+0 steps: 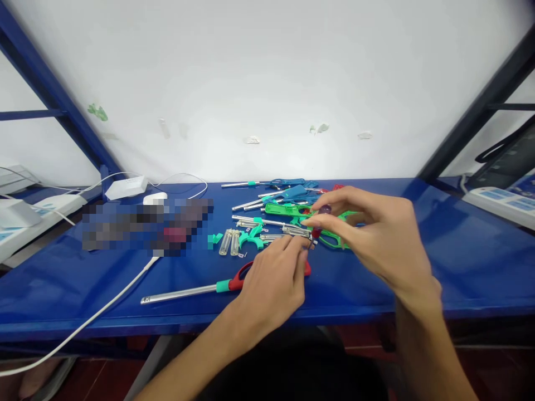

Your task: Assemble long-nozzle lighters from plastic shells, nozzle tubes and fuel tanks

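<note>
My left hand lies over the handle of a red stick lighter, fingers bent down on it; the grip beneath is hidden. The lighter's silver tube and green collar point left, and a bit of red body shows right of the hand. My right hand pinches the purple-red handle of what looks like a small screwdriver between thumb and fingers. Its lower end comes close to my left fingertips. Just behind lie clear fuel tanks, green plastic pieces and green lighter shells.
Several blue stick lighters with silver tubes lie toward the wall. A white cable crosses the left of the blue table. White plug adapters and blurred-out items stand at left; a power strip is at right.
</note>
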`<control>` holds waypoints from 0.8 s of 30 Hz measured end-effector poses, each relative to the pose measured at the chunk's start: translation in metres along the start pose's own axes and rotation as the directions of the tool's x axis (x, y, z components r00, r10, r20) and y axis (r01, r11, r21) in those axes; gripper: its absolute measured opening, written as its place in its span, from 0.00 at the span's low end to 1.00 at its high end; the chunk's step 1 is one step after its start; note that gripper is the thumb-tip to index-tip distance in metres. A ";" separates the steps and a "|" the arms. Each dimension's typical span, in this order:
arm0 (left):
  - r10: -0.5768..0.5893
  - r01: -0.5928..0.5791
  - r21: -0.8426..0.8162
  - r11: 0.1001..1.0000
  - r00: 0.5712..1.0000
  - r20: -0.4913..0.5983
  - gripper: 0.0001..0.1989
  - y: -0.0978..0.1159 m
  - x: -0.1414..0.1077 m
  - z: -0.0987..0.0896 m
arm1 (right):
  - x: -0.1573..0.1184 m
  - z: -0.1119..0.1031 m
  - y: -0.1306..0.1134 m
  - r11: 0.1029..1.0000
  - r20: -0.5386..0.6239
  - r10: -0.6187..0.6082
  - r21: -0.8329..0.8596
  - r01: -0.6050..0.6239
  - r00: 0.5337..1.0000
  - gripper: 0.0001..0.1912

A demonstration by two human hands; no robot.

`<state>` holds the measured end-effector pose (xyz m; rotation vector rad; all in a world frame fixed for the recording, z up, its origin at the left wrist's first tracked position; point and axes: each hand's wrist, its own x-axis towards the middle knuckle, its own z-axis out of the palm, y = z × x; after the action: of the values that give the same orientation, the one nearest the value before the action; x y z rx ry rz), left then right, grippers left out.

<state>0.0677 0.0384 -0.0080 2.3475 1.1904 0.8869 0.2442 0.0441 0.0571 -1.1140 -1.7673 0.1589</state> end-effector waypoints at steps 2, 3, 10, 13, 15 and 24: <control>-0.001 0.001 -0.006 1.000 1.000 0.003 0.10 -0.001 0.001 0.000 | 0.000 -0.002 0.000 0.999 -0.016 0.018 -0.034 -0.019 1.000 0.10; 0.000 0.000 -0.005 1.000 1.000 0.008 0.11 -0.001 0.002 0.000 | 0.000 -0.004 0.000 0.999 -0.006 0.016 -0.032 -0.016 1.000 0.10; 0.003 -0.002 -0.010 1.000 1.000 0.021 0.14 -0.005 0.003 0.001 | 0.000 -0.013 0.000 0.972 0.236 -0.093 0.234 0.037 0.967 0.19; -0.009 0.009 -0.015 1.000 1.000 -0.001 0.12 -0.004 0.003 0.001 | 0.000 -0.010 -0.001 0.983 0.163 -0.019 0.185 -0.011 0.986 0.10; -0.020 0.020 -0.021 1.000 1.000 -0.023 0.09 -0.003 0.002 0.002 | 0.000 -0.006 -0.003 0.992 0.066 -0.011 0.122 0.003 0.998 0.03; -0.010 0.008 -0.042 0.999 0.999 -0.046 0.10 -0.007 0.002 0.003 | -0.002 -0.016 -0.005 0.994 0.171 -0.099 0.065 0.089 0.980 0.15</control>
<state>0.0664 0.0439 -0.0138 2.2990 1.1877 0.9592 0.2538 0.0336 0.0665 -0.9976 -1.9547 0.2545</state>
